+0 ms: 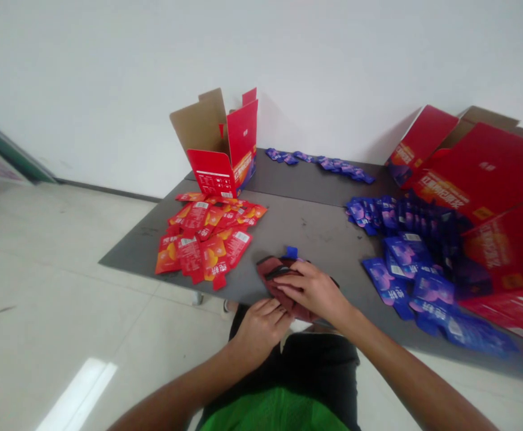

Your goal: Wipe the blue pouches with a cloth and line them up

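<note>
A dark red piece of folded cloth with black edging (270, 268) lies at the front edge of the table, under both hands. My right hand (318, 292) comes from the right and grips its upper part, fingers bent over the fold. My left hand (264, 329) pinches its lower edge close to my body, with the fingertips partly hidden. Just behind the cloth a small blue tab (291, 252) sticks out; what it belongs to is mostly covered. Left of my hands is a loose pile of red and orange packets (214, 254).
An open red carton (210, 167) stands behind the red packets. Blue-purple packets (407, 254) are heaped on the right, before larger open red cartons (481, 173). More blue packets (333, 164) form a row along the wall. The grey table (301, 218) ends near my body.
</note>
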The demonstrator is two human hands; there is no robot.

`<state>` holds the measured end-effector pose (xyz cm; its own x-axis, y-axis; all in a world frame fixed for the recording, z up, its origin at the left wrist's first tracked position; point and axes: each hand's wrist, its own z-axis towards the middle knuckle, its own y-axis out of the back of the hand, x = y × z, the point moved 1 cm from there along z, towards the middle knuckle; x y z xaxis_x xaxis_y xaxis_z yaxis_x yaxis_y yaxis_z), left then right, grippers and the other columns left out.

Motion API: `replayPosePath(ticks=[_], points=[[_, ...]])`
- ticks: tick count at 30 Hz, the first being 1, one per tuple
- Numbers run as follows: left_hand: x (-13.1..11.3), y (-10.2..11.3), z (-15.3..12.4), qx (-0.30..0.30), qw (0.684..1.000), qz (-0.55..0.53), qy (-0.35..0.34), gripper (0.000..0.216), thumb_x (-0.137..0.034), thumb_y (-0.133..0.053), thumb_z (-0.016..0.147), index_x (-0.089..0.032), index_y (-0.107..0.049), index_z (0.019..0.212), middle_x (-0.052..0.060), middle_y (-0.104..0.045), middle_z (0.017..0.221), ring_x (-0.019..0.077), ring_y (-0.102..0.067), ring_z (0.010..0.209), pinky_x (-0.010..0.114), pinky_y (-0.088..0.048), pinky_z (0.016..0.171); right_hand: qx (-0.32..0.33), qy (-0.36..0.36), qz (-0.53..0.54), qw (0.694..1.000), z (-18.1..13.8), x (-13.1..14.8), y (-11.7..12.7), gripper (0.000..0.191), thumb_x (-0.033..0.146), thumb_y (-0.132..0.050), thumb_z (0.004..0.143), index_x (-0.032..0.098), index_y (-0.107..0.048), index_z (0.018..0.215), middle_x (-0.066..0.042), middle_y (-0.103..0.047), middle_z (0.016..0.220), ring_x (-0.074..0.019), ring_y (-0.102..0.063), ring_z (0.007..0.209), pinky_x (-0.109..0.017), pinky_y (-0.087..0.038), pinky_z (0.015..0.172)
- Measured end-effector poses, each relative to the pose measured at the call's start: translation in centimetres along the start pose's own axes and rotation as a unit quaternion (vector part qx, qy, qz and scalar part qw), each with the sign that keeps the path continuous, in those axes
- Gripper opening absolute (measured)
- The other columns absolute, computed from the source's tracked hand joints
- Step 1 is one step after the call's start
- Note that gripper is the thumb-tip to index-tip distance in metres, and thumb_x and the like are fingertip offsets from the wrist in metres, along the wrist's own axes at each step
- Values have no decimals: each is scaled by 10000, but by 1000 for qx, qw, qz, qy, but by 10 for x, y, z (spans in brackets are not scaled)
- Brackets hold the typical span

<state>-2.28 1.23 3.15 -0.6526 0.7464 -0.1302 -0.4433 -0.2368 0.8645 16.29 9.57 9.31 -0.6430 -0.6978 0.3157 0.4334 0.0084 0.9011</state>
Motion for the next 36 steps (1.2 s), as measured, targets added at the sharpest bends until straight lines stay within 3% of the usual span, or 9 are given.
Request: replayPosePath(ticks=[5, 9, 12, 19, 23, 26, 30, 33, 36], points=[[1, 2, 0, 3, 999, 25, -32, 312, -198, -456, 1089, -151, -641, 1336, 64, -669, 1417, 198, -616, 1313, 343, -513, 1019, -18, -106, -109, 988, 35, -44, 9, 278, 386, -594, 1023, 314, -765, 1231, -79, -701, 1036, -235, -674, 969, -349, -551, 850], [0, 5, 2, 10, 1000, 16, -20, 294, -197, -482, 1078, -151, -656, 1310, 70, -705, 1358, 196, -637, 1276, 344, -515, 1021, -77, -57, -89, 991, 23, -14, 25, 310, 394, -548, 1047, 316, -738, 1279, -80, -701, 1116, -223, -658, 1025, -339, -536, 885], [-1, 7, 3, 31, 999, 0, -10, 211, -184, -542, 1044, -155, -713, 1165, 61, -783, 1125, 204, -714, 1082, 352, -545, 946, -12, -4, -39, 999, 2, 10, 16, 277, 395, -560, 1043, 339, -754, 1232, -50, -711, 1097, -196, -671, 991, -308, -543, 846], [-1, 8, 2, 20, 1000, 17, -17, 308, -188, -495, 1070, -144, -643, 1337, 74, -662, 1426, 199, -600, 1333, 353, -511, 1015, -15, -104, -92, 990, 35, -34, 6, 276, 364, -596, 1019, 306, -774, 1222, -81, -701, 1033, -232, -676, 975, -340, -547, 856], [-2, 8, 2, 32, 999, 6, -5, 292, -195, -517, 1061, -150, -654, 1315, 82, -710, 1347, 202, -641, 1264, 355, -518, 1000, -55, -63, -70, 994, 19, -3, 19, 318, 400, -542, 1048, 312, -741, 1279, -83, -697, 1130, -231, -658, 1035, -348, -535, 896], [-2, 8, 3, 50, 999, -10, 0, 199, -198, -551, 1042, -153, -720, 1137, 73, -786, 1102, 212, -717, 1045, 360, -538, 948, -9, -24, -12, 1000, -3, 19, 10, 300, 390, -538, 1051, 332, -747, 1259, -62, -708, 1144, -212, -665, 1058, -331, -544, 917], [-2, 10, 3, 28, 1000, -14, 0, 266, -186, -518, 1059, -141, -673, 1271, 77, -731, 1304, 215, -658, 1232, 360, -523, 1003, -3, -79, -14, 997, 13, -9, -7, 277, 370, -576, 1031, 334, -762, 1233, -61, -700, 1093, -204, -672, 1018, -308, -544, 880], [-2, 11, 4, 18, 1000, -9, -6, 304, -188, -488, 1074, -147, -649, 1329, 76, -669, 1415, 200, -602, 1332, 357, -517, 1028, -19, -125, -84, 988, 40, -32, 0, 291, 380, -583, 1023, 318, -763, 1242, -77, -684, 1050, -224, -659, 966, -319, -529, 817], [-1, 10, 4, 13, 1000, -22, 6, 286, -184, -503, 1067, -165, -669, 1299, 67, -706, 1359, 193, -639, 1280, 352, -531, 1005, -53, -107, -96, 988, 40, -14, 15, 312, 400, -542, 1044, 312, -755, 1254, -85, -680, 1075, -231, -645, 989, -329, -522, 839]])
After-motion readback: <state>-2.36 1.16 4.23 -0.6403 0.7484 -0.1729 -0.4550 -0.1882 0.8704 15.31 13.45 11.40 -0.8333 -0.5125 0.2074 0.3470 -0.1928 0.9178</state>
